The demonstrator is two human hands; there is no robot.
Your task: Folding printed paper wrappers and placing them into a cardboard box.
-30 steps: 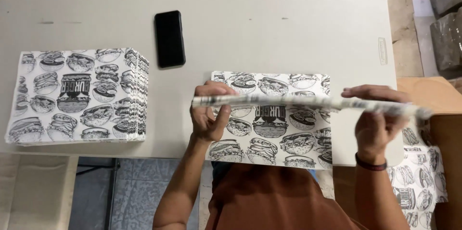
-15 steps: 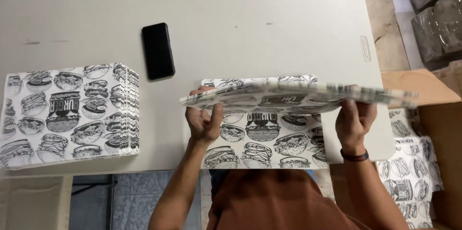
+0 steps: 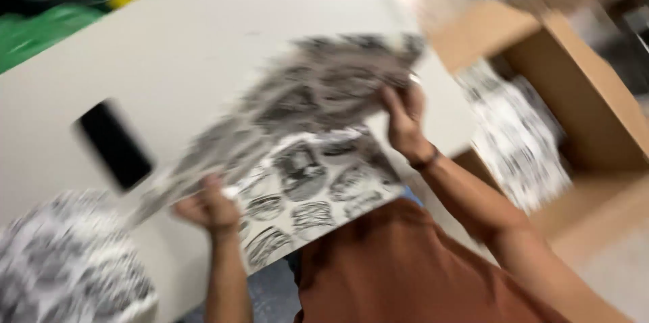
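Both my hands hold up a black-and-white printed paper sheet (image 3: 318, 93) above the table, tilted and blurred by motion. My left hand (image 3: 206, 207) grips its lower left edge. My right hand (image 3: 403, 120), with a dark band at the wrist, grips its right edge. Under the lifted sheet lies another printed sheet (image 3: 311, 194) flat at the table's near edge.
A black phone (image 3: 115, 144) lies on the white table (image 3: 203, 39) at the left. A stack of printed sheets (image 3: 67, 262) sits at the lower left. An open cardboard box (image 3: 581, 93) holding more printed sheets (image 3: 517, 140) stands at the right.
The view has swung and tilted to the right and gone blurry. The lifted sheet has risen higher and tipped up, with both hands still on it.
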